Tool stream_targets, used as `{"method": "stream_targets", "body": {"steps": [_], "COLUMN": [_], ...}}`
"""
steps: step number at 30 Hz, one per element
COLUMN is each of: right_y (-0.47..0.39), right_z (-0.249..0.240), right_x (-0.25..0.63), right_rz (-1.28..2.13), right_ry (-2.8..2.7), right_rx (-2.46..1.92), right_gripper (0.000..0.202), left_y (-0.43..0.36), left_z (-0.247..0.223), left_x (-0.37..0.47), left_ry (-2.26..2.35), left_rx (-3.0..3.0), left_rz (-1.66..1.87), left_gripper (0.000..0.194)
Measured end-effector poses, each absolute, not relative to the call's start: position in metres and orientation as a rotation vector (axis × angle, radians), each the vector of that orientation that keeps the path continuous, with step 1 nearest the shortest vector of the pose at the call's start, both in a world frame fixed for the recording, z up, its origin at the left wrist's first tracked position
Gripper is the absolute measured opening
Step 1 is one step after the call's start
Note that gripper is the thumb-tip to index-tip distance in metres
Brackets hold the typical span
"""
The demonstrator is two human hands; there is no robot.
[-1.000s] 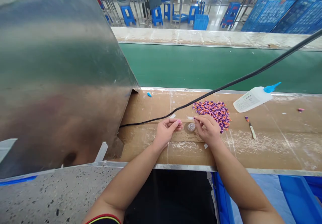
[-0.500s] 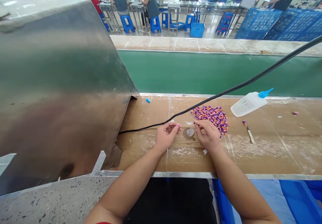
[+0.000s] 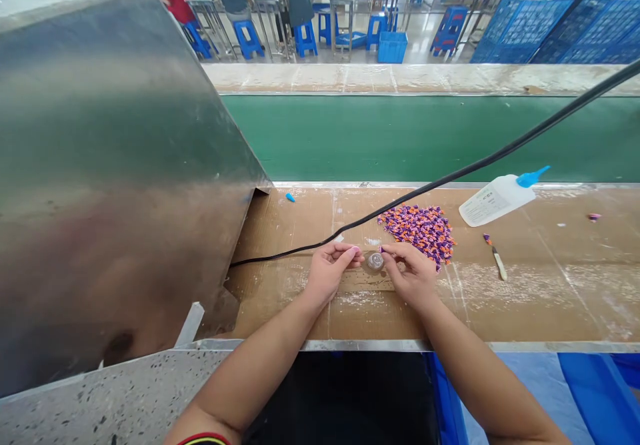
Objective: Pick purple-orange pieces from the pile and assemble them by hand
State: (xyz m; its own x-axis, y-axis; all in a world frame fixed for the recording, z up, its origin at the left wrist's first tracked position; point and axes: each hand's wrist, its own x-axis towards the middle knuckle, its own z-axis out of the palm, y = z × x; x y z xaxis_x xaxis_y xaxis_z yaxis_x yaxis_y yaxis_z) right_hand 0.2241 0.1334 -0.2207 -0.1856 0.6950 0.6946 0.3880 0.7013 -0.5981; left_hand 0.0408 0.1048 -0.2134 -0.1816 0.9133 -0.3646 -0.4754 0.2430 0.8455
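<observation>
Head view: The left grip (image 3: 324,275) is hovering over the middle of the desk (image 3: 370,325), left of a clear round container (image 3: 375,261). Its thumb and forefinger are pressing together; whether a piece is sitting between them is too small to tell. The right grip (image 3: 413,275) is pinching a small purple piece (image 3: 382,249) between thumb and forefinger, just beside the container's right side. The container is standing between both grips, about midway between the desk's near and far edges.

A heap of purple-and-orange pieces (image 3: 423,230) is lying beyond the right grip, toward the far edge. A white squeeze bottle (image 3: 495,200) is lying right of the heap, near the far edge, its blue nozzle (image 3: 534,177) pointing right. A pale-handled knife (image 3: 499,264) is lying nearer the near edge than the bottle, with a single loose piece (image 3: 487,239) at its tip. A blue cap (image 3: 290,197) is lying near the far edge, toward the left. A black cable (image 3: 450,178) is running from the metal housing (image 3: 110,165) at the desk's left end, crossing diagonally above the far edge.
</observation>
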Motion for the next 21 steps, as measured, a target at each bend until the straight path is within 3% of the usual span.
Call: {"method": "stream_targets", "body": {"steps": [14, 21], "right_y": [0.125, 0.094], "right_z": [-0.211, -0.203], "right_x": [0.219, 0.21], "right_rz": [0.377, 0.431], "right_ry": [-1.731, -1.647], "right_rx": [-0.791, -0.967], "right_gripper": [0.024, 0.016], "left_y": [0.107, 0.096], "left_z": [-0.199, -0.208], "left_x": [0.057, 0.057], "left_ry": [1.028, 0.957], "left_rx": [0.329, 0.297], "left_rz": [1.198, 1.243], "left_gripper": [0.061, 0.052]}}
